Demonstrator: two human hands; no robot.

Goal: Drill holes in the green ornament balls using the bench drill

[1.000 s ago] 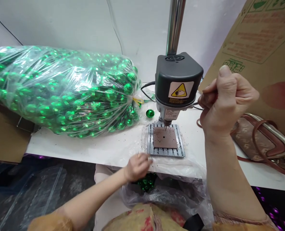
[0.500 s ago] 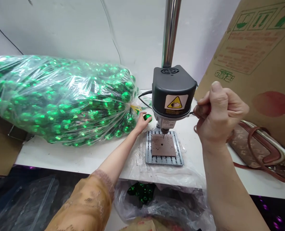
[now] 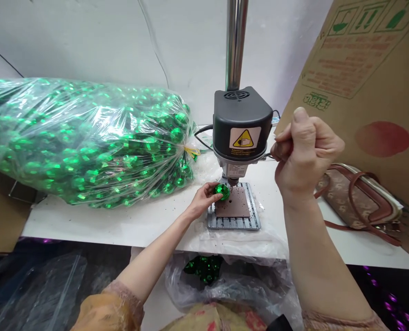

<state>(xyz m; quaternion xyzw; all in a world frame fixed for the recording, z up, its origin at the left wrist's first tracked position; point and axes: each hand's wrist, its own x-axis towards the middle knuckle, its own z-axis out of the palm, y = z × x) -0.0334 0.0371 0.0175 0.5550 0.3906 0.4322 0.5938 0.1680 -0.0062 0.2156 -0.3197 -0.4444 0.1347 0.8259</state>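
My left hand [image 3: 203, 200] pinches a shiny green faceted ball [image 3: 222, 192] between thumb and fingers. The ball is at the left side of the drill bit, above a brown square board [image 3: 238, 207] with a dark hole. That board lies on the slotted metal base [image 3: 233, 225] of a small bench drill press [image 3: 243, 123]. Closed in a fist, my right hand [image 3: 302, 154] grips the drill press lever [image 3: 268, 156] at the machine's right; most of the lever is hidden by the fingers.
A large clear bag [image 3: 97, 138] of green balls lies at the left, tied with a yellow tie. At the right stand a cardboard box [image 3: 349, 101] and a handbag [image 3: 359, 197]. Below the table edge, plastic [image 3: 252, 294] surrounds several green balls [image 3: 203, 269].
My left hand has carried the green ball right and toward me, from beside the bag's tied end to the drill bit. My right hand stays on the lever. The view has shifted slightly.
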